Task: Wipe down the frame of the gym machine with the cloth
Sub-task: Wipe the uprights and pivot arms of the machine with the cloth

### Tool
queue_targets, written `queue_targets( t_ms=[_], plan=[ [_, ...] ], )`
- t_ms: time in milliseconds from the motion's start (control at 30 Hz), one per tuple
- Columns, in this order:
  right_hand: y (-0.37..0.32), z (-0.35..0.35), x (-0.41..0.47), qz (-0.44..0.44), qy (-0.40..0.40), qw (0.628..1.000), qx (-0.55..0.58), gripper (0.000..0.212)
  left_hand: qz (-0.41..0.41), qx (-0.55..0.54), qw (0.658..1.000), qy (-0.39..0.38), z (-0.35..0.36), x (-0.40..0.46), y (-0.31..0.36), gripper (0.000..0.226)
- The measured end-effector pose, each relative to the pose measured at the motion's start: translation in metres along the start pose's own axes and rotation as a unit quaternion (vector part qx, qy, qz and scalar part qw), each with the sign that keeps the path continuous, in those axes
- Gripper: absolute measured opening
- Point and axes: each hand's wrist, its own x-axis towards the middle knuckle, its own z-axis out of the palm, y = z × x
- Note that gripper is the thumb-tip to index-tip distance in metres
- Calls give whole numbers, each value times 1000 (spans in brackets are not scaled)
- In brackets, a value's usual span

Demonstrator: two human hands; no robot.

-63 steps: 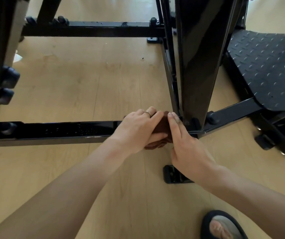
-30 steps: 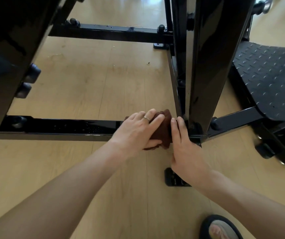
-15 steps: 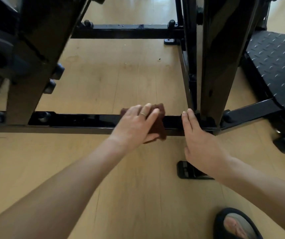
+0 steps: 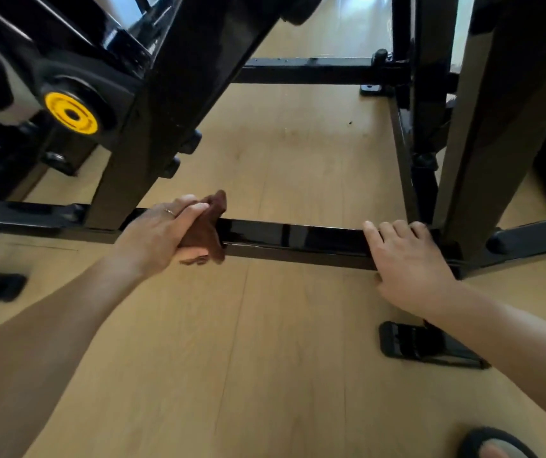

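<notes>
The left hand (image 4: pixel 156 238) gripped a brown cloth (image 4: pixel 206 226), fingers curled round it, against the black frame bar (image 4: pixel 291 238). The right hand (image 4: pixel 410 259) rested on the bar, fingers relaxed.

Count, head view:
- Hands: 2: left hand (image 4: pixel 157 238), right hand (image 4: pixel 412 264).
- Cloths: 1, brown cloth (image 4: pixel 207 223), in the left hand.
- Rings: 1, ring (image 4: pixel 170 212) on the left hand.
- Yellow round caps: 1, yellow cap (image 4: pixel 71 113).
- Horizontal floor bars of the frame: 2: near bar (image 4: pixel 291 238), far bar (image 4: pixel 308 71).
- Slippers: 1, slipper (image 4: pixel 493 444), partly cut off by the lower edge.
- Flat black objects on the floor by the right forearm: 1, black object (image 4: pixel 410 342); type cannot be told.
</notes>
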Motion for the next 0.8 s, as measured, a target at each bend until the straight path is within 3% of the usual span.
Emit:
queue_targets(
  t_ms=[133, 267, 400, 567, 700, 800],
  plan=[
    [2, 4, 1, 1, 9, 1000, 14, 84, -19, 23, 999, 11, 6, 2, 22, 81],
    [-3, -1, 2, 16, 12, 1000, 21, 89, 73, 22, 995, 58, 11, 30, 99, 76],
    [-3, 0, -1, 23, 22, 999, 19, 90, 118, 8, 992, 49, 17, 60, 173, 74],
    [2, 3, -5, 4, 26, 1000, 3, 89, 117, -55, 991, 42, 7, 41, 113, 73],
    [5, 7, -2, 2, 24, 999, 30, 90, -3, -53, 998, 31, 3, 5, 30, 77],
    [6, 8, 0, 2, 31, 998, 56, 92, -48, -22, 998, 29, 7, 0, 24, 81]
  ],
)
